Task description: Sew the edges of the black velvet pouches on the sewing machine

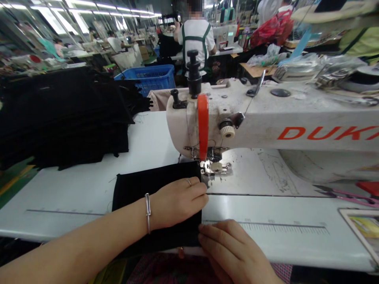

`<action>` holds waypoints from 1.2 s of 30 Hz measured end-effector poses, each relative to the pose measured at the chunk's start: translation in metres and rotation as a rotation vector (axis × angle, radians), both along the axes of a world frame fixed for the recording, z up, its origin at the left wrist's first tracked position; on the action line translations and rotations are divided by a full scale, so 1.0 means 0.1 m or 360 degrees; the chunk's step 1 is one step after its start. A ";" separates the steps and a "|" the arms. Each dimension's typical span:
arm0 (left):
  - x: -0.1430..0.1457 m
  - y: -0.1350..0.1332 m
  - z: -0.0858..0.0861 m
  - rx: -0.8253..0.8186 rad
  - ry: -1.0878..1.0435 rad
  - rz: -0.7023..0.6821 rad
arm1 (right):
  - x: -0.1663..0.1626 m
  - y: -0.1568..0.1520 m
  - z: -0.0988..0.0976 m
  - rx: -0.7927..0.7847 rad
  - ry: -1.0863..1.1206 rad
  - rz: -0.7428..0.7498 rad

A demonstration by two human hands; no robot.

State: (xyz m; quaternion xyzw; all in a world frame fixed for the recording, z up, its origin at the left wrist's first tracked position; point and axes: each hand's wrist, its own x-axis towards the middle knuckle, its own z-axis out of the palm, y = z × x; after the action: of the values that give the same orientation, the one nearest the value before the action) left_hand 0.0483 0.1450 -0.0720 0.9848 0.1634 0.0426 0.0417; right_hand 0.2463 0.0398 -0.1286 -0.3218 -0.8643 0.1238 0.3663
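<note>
A black fabric piece (139,189) lies on the white sewing table (74,189), its right edge under the presser foot (214,167) of a white sewing machine (266,122). My left hand (177,201), with a ring and a wrist bangle, rests flat on the fabric just left of the needle, fingers together and stretched toward the foot. My right hand (227,248) sits at the table's front edge, fingertips pinching the fabric's near right corner.
A tall stack of black fabric (65,118) stands at the back left. A blue basket (151,77) is behind it. Pink-handled snips (349,195) lie at the right. A person in a white shirt stands beyond the machine.
</note>
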 end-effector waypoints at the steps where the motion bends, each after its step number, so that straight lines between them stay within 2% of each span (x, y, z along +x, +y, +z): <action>1: -0.01 0.00 0.00 -0.0020 -0.0002 0.0017 | 0.00 0.00 0.00 -0.0003 -0.0002 0.0006; 6: -0.08 0.08 0.03 -0.0155 -0.0040 -0.0004 | 0.02 0.00 -0.03 -0.0036 -0.0025 0.0029; 10: -0.02 0.17 0.07 -0.0081 0.0110 -0.0111 | 0.02 -0.01 -0.04 -0.0033 -0.0025 0.0017; 13: 0.06 0.14 0.08 -0.0008 0.0175 -0.0063 | 0.01 0.00 -0.04 -0.0012 -0.0022 0.0013; 18: 0.03 -0.25 -0.01 0.0042 0.0109 0.0320 | 0.00 0.02 -0.02 0.0078 -0.0049 -0.0035; 21: -0.06 -0.53 -0.10 0.0216 0.0055 0.0374 | 0.00 0.04 0.01 0.0194 -0.0128 -0.0082; 24: -0.14 -0.66 -0.16 0.0250 0.0100 0.0388 | 0.00 0.07 0.05 0.0278 -0.0229 -0.0067; 31: -0.16 -0.50 -0.16 0.0081 0.0106 0.0365 | -0.02 0.16 0.09 0.0248 -0.0243 -0.0034; 36: -0.16 -0.35 -0.18 0.0015 0.0063 0.0404 | 0.00 0.27 0.09 0.0109 -0.0227 0.0044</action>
State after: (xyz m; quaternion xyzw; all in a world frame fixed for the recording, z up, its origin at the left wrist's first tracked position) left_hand 0.0323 0.1102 -0.0902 0.9570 0.2871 0.0288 0.0281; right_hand 0.2465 0.0670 -0.1193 -0.3050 -0.8962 0.0760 0.3130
